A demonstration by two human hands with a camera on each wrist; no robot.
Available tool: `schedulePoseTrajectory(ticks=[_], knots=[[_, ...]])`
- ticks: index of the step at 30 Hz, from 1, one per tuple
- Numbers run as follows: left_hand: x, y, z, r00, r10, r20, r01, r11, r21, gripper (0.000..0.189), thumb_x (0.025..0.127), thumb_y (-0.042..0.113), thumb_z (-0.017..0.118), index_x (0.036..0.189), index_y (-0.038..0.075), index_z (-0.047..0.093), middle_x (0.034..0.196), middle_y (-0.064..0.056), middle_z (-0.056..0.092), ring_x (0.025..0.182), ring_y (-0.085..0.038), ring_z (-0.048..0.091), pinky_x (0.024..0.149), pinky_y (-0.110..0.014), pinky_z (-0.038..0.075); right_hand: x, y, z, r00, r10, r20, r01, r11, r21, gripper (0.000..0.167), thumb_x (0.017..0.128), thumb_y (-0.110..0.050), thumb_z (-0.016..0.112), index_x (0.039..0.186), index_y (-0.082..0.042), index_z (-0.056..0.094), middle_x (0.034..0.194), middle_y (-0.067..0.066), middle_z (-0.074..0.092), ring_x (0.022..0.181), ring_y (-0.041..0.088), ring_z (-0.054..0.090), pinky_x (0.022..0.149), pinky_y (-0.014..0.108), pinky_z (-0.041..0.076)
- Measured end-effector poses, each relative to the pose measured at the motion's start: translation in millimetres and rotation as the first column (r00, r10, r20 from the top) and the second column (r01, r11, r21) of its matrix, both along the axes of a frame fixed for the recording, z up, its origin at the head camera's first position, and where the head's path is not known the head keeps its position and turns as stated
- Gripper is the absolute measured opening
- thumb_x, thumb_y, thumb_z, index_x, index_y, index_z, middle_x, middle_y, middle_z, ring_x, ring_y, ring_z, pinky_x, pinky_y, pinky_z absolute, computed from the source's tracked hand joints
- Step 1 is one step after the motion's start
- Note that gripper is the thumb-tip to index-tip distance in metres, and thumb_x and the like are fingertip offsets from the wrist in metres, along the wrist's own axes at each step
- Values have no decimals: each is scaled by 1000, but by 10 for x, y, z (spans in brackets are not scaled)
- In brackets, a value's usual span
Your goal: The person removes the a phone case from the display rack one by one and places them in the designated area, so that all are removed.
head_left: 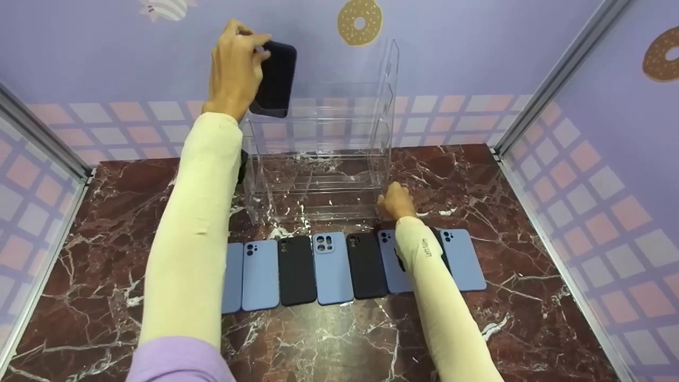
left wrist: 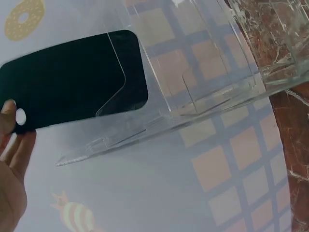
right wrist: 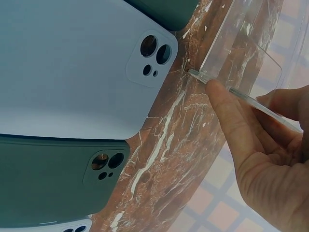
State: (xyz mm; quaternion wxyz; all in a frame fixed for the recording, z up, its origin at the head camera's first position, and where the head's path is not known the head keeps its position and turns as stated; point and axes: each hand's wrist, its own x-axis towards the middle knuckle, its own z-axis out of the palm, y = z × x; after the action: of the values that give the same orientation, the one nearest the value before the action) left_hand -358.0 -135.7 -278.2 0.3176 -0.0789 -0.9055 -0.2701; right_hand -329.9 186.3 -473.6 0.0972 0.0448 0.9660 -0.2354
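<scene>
My left hand (head_left: 233, 71) pinches a black phone case (head_left: 277, 79) by its upper side edge, thumb and fingers on the rim. The case stands nearly upright, its lower end behind the clear front panel of the top tier of a stepped acrylic display rack (head_left: 390, 101). In the left wrist view that panel (left wrist: 118, 63) overlaps the case's end. Low on the rack's right side, my right hand (head_left: 398, 201) grips the clear side panel, with the thumb and fingers on either side of its edge (right wrist: 251, 99) in the right wrist view.
Blue and black phone cases lie in a row before the rack, among them a light blue one (head_left: 261, 276), a black one (head_left: 297, 270) and one at the right end (head_left: 464, 260). My forearms cover parts of the row. A patterned wall (head_left: 451, 63) stands close behind the rack.
</scene>
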Motion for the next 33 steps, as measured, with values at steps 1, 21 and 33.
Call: schedulePoseTrajectory(ticks=[1,21,33], knots=[[27,-10,3,999,-14,-30,14,1000,-2,27,101,16,61,124,9,73,123,-15,62,111,-29,65,98,-34,50,-6,-4,-3,1000,4,5,-4,1000,1,37,96,-16,56,122,10,58,130,34,58,123,52,55,105,56,43],[1062,-982,-304,945,23,-327,28,988,151,8,90,5,75,96,1,78,97,-18,73,82,-7,62,78,-10,46,-171,163,38,1000,20,10,-20,1000,14,40,97,-17,53,123,12,52,132,37,54,124,55,52,105,58,42],[1600,-2080,-1685,871,51,489,-101,992,76,20,94,-3,65,113,-8,70,116,-34,63,73,-30,59,43,-26,44,-195,295,64,1000,3,12,-3,1000,19,43,97,-18,52,126,13,51,136,39,50,127,57,49,107,59,39]])
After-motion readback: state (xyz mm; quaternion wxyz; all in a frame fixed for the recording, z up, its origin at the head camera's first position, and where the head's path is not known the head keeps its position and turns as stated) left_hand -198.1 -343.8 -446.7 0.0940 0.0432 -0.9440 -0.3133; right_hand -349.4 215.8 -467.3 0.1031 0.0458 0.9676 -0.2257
